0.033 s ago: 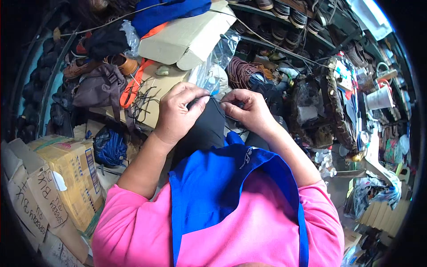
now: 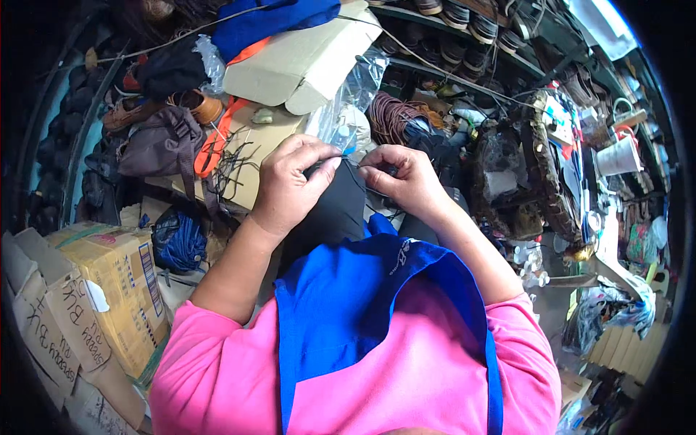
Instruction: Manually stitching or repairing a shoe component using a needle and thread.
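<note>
Over my lap in dark trousers (image 2: 330,206), both hands are raised close together. My left hand (image 2: 290,177) pinches a thin dark cord (image 2: 351,164) between thumb and forefinger. The other end of that short stretch runs to my right hand (image 2: 407,177), whose thumb and forefinger are also pinched together on it. The fingers partly hide the cord, and its ends cannot be made out. Several similar loose black cords (image 2: 233,168) lie on a cardboard sheet (image 2: 254,148) beyond my left hand.
Past my hands lie an open carton (image 2: 293,69), clear plastic bags (image 2: 357,85) and a coil of brown cord (image 2: 391,116). A grey bag (image 2: 161,141) and a taped cardboard box (image 2: 119,290) stand at left. Shoes (image 2: 482,29) fill the far shelves; a white spool (image 2: 618,158) sits at right.
</note>
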{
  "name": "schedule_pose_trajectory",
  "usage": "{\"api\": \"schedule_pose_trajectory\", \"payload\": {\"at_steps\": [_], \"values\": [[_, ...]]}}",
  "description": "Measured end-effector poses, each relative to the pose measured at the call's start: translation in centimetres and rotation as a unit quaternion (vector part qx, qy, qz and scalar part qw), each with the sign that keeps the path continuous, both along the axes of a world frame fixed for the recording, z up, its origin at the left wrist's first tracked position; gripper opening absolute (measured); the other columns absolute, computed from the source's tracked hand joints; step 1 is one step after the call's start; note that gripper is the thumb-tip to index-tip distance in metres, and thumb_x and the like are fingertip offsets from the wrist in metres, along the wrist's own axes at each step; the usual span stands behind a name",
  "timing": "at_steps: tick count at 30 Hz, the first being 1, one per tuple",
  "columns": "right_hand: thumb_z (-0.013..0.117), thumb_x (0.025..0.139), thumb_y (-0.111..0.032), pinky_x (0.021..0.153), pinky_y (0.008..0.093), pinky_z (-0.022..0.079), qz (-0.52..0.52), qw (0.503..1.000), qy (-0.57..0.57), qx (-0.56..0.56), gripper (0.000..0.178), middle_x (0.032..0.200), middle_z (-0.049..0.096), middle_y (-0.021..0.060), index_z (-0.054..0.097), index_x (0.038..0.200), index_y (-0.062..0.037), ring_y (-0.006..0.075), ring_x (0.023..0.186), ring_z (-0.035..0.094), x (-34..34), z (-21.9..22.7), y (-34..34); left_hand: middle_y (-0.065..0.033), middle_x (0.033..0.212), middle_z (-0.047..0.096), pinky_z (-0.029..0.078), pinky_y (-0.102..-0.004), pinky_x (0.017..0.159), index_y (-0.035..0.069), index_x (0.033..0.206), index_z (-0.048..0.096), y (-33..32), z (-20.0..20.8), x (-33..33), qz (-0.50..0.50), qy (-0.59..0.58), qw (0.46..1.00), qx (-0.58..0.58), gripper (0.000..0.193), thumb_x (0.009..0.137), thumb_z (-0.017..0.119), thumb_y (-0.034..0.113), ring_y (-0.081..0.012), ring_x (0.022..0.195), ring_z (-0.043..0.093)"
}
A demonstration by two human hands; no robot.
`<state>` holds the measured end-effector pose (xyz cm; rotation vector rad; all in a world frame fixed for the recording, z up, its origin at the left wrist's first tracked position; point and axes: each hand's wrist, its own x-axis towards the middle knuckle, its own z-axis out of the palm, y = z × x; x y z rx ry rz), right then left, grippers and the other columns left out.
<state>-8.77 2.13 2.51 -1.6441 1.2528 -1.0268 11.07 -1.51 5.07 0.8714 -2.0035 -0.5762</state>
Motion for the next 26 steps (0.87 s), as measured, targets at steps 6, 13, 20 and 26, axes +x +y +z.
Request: {"api": "schedule_pose_trajectory", "payload": {"at_steps": [6, 13, 20, 26], "values": [[0.065, 0.078, -0.01, 0.068, 0.0272, 0.047, -0.028, 0.998, -0.046, 0.016, 0.012, 0.076, 0.063, 0.0067, 0.065, 0.086, -0.0011, 0.0116, 0.073, 0.058, -0.9, -0.4, 0.9, -0.0093, 0.08, 0.062, 0.049, -0.0303, 0.065, 0.003, 0.082, 0.066, 0.3, 0.1, -1.3, -0.015, -0.017, 0.999, -0.022, 0.014, 0.069, 0.068, -0.001, -0.0223, 0.073, 0.062], [0.061, 0.083, -0.005, 0.079, 0.0233, 0.046, -0.016, 0.993, -0.105, 0.06, 0.016, 0.091, 0.063, 0.0027, 0.063, 0.098, 0.0003, 0.0075, 0.085, 0.055, -0.7, -0.1, 1.0, -0.0089, 0.08, 0.061, 0.05, -0.0309, 0.065, 0.004, 0.081, 0.066, 0.4, 0.3, -1.7, -0.017, -0.019, 0.999, -0.04, 0.014, 0.068, 0.068, -0.002, -0.0226, 0.073, 0.062], [0.065, 0.075, -0.009, 0.075, 0.0288, 0.046, -0.042, 0.993, -0.051, -0.1, 0.019, 0.084, 0.063, 0.01, 0.067, 0.093, -0.0019, 0.0171, 0.081, 0.06, -1.1, 0.1, 0.1, -0.0086, 0.081, 0.062, 0.049, -0.029, 0.068, 0.003, 0.085, 0.066, 0.3, 0.2, -1.7, -0.033, -0.035, 0.998, -0.036, 0.019, 0.068, 0.066, -0.005, -0.0203, 0.075, 0.062], [0.066, 0.075, -0.012, 0.074, 0.0296, 0.046, -0.011, 0.998, 0.009, -0.056, 0.016, 0.083, 0.063, 0.0103, 0.068, 0.088, -0.0035, 0.0194, 0.081, 0.06, -1.1, 0.9, -0.3, -0.0086, 0.082, 0.06, 0.05, -0.0322, 0.065, 0.005, 0.083, 0.064, 0.2, 0.0, -1.7, -0.043, -0.046, 0.996, -0.056, 0.016, 0.069, 0.067, -0.002, -0.0233, 0.073, 0.062]]}}
